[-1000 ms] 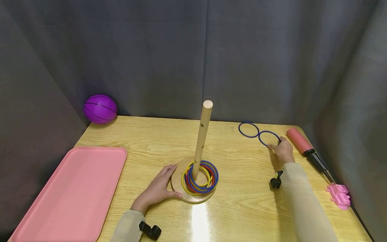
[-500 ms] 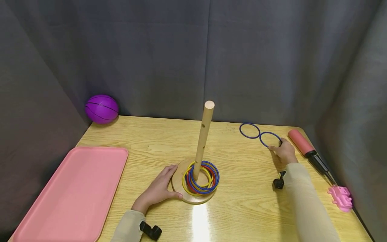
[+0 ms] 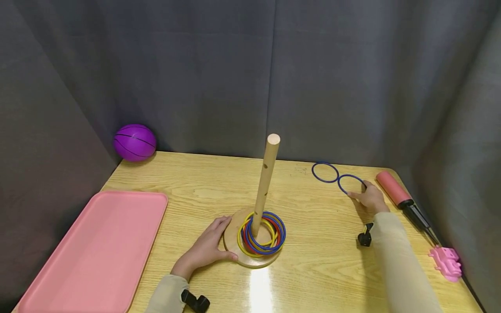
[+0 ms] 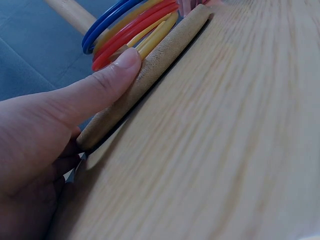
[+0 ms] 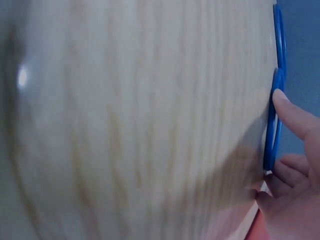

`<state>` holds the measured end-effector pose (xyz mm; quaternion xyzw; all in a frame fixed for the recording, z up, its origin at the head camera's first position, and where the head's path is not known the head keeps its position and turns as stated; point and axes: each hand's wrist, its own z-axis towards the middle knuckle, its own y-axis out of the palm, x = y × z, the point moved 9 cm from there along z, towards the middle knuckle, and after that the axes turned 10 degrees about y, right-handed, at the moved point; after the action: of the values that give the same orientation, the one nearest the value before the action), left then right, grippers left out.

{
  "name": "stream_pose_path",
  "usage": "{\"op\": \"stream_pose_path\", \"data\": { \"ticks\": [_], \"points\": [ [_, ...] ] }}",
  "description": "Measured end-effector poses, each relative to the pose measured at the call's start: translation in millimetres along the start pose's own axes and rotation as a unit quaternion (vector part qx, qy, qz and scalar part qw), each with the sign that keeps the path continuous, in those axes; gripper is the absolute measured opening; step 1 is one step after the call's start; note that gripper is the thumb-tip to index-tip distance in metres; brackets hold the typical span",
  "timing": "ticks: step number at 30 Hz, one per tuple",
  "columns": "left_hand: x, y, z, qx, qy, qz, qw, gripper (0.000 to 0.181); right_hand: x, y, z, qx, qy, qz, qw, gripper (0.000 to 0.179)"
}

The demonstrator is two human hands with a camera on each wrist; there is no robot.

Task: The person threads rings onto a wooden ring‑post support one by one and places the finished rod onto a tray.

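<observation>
My left hand (image 3: 207,250) holds the rim of a round wooden base (image 3: 235,229), thumb at the front and fingers around the left side. From the base rises a tall wooden peg (image 3: 266,182), leaning a little to the right in the head view. Several yellow, red and blue rings (image 3: 281,234) lie stacked around its foot. At the back right, my right hand (image 3: 372,199) pinches a blue ring (image 5: 270,127) between thumb and fingers, low over the table. Another blue ring (image 5: 278,35) lies against its far left side.
A pink tray (image 3: 94,252) lies at the left, with a purple ball (image 3: 135,142) behind it. Along the right edge are a red-and-black hand pump (image 3: 393,188) and a pink plastic toy (image 3: 446,263). Grey curtains (image 3: 195,78) enclose the table.
The head view has shifted slightly, so everything sits a little lower and further right. Both hands keep their places on the base and the blue ring.
</observation>
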<state>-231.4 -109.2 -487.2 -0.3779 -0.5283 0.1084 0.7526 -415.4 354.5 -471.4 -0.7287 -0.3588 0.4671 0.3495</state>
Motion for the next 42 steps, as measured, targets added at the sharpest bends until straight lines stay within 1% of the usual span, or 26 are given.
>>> {"op": "stream_pose_path", "data": {
  "ticks": [2, 3, 4, 7, 9, 11, 15, 19, 26, 32, 37, 42],
  "points": [
    [0.4, -0.1, 0.2, 0.001, 0.002, 0.005, 1.0000, 0.116, -1.4, -1.3, -1.5, -0.001, -0.018, -0.001, 0.9998, 0.090],
    [1.0, -0.4, 0.4, 0.003, 0.003, 0.005, 1.0000, 0.115, -3.1, -2.1, -2.5, 0.000, -0.030, -0.004, 0.9995, 0.085],
    [1.2, -0.7, 0.6, 0.005, 0.004, 0.003, 1.0000, 0.115, -5.1, -2.9, -3.8, 0.001, -0.046, -0.009, 0.9989, 0.080],
    [1.2, -1.2, 1.1, 0.007, 0.002, -0.002, 1.0000, 0.114, -10.6, -5.4, -8.7, 0.003, -0.089, -0.024, 0.9958, 0.075],
    [0.8, -1.3, 1.0, 0.007, -0.001, -0.008, 0.9999, 0.114, -13.2, -5.7, -12.5, -0.006, -0.108, -0.030, 0.9937, 0.075],
    [-0.2, -1.2, 0.5, 0.005, -0.005, -0.005, 1.0000, 0.114, -15.4, -5.6, -16.2, -0.018, -0.124, -0.033, 0.9916, 0.083],
    [-0.1, -2.0, -0.3, 0.006, -0.002, -0.003, 1.0000, 0.114, -18.4, -3.0, -23.1, -0.050, -0.142, -0.028, 0.9883, 0.085],
    [-0.2, -2.4, -0.3, 0.007, 0.001, -0.001, 1.0000, 0.114, -22.4, 1.5, -29.4, -0.070, -0.163, -0.028, 0.9838, 0.084],
    [-0.8, -2.4, -0.7, 0.007, 0.002, -0.002, 1.0000, 0.114, -31.2, 13.8, -41.4, -0.079, -0.203, -0.035, 0.9753, 0.080],
    [-2.2, -1.9, -1.3, 0.010, 0.000, -0.003, 0.9999, 0.114, -36.7, 20.1, -47.5, -0.082, -0.202, -0.015, 0.9757, 0.085],
    [-2.1, 0.3, -1.4, 0.009, 0.002, -0.010, 0.9999, 0.115, -41.1, 23.2, -52.0, -0.071, -0.216, -0.005, 0.9738, 0.089],
    [-1.1, 0.6, -0.1, 0.011, 0.004, -0.006, 0.9999, 0.115, -43.8, 22.5, -52.9, -0.028, -0.230, -0.011, 0.9726, 0.091]
  ]
}}
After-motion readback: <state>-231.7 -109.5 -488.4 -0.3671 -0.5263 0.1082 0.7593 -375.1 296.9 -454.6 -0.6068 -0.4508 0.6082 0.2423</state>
